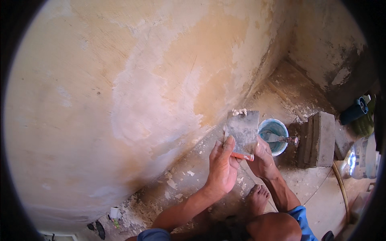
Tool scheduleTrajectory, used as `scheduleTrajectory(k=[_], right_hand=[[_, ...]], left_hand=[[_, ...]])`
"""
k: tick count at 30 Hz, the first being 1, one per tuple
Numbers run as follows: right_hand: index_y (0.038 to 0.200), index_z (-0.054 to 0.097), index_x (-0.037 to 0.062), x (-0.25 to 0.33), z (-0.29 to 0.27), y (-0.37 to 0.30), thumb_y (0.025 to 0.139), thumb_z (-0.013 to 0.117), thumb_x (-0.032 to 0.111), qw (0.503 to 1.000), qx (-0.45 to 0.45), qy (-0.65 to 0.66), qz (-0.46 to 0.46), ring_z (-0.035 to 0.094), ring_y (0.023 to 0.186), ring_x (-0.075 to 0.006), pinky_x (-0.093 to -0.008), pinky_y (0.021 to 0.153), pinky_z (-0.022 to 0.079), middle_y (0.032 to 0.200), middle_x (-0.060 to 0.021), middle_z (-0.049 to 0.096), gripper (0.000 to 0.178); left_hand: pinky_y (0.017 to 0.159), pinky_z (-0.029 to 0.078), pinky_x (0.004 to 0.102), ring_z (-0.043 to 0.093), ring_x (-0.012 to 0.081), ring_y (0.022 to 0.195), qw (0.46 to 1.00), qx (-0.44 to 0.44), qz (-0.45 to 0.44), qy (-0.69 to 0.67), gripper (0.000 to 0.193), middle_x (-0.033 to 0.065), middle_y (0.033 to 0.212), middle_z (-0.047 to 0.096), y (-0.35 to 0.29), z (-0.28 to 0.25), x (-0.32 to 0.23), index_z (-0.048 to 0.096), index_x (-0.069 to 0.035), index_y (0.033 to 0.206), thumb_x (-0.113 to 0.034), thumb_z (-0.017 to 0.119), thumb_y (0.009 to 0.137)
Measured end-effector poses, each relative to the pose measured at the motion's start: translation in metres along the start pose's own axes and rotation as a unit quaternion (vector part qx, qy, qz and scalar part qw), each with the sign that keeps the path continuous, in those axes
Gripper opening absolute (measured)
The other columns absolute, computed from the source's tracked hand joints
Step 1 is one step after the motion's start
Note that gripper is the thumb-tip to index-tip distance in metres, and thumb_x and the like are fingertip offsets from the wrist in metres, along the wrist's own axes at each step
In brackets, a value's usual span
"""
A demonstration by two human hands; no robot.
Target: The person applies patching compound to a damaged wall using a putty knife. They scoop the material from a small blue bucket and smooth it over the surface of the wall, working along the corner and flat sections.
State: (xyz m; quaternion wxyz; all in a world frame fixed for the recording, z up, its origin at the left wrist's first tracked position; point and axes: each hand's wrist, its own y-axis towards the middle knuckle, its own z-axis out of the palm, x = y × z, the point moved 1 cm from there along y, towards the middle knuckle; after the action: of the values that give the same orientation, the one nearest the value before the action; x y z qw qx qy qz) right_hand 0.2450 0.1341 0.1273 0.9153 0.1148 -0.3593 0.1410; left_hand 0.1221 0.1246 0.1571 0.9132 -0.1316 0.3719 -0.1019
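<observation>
both the left hand (222,166) and the right hand (262,158) close their fingers on a flat, putty-smeared steel trowel blade (242,128) beside a round blue-white bucket (274,134).

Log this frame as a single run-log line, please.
left hand: gripping flat grey metal scraper blade | right hand: holding its lower edge | blade tip: putty lump | nearby: round blue bucket, grey concrete blocks, patched plaster wall

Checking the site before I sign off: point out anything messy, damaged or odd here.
The wall is blotchy, with uneven pale filler patches over tan. Flakes and crumbs of plaster debris litter the floor along its base. The wide scraper blade, held by both the left hand and right hand, carries a lump of filler at its top edge.
</observation>
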Motion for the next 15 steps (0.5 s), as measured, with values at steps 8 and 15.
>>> scheduleTrajectory(k=[8,15], right_hand=[[0.148,0.029,-0.0008,0.028,0.031,0.06,0.089,0.063,0.048,0.992,0.071,-0.034,-0.103,0.048,0.127,-0.0261,-0.0406,0.105,0.039,0.143,-0.0164,0.044,0.084],[0.146,0.04,0.0153,0.062,0.03,0.147,0.084,0.071,0.022,0.707,-0.008,-0.572,-0.415,0.052,0.117,-0.0335,-0.0424,0.1,0.043,0.136,-0.0211,0.044,0.069]], left_hand=[[0.09,0.048,0.0429,0.062,0.0258,0.1,0.983,0.072,-0.052,0.159,0.042,0.0168,0.116,0.059,-0.003,0.001,-0.057,0.049,-0.004,0.121,-0.04,0.051,0.099],[0.088,0.049,0.0371,0.063,0.025,0.103,0.763,0.101,-0.052,0.636,0.042,0.0158,0.114,0.063,-0.085,-0.078,-0.129,0.042,-0.001,0.132,-0.025,0.053,0.1]])
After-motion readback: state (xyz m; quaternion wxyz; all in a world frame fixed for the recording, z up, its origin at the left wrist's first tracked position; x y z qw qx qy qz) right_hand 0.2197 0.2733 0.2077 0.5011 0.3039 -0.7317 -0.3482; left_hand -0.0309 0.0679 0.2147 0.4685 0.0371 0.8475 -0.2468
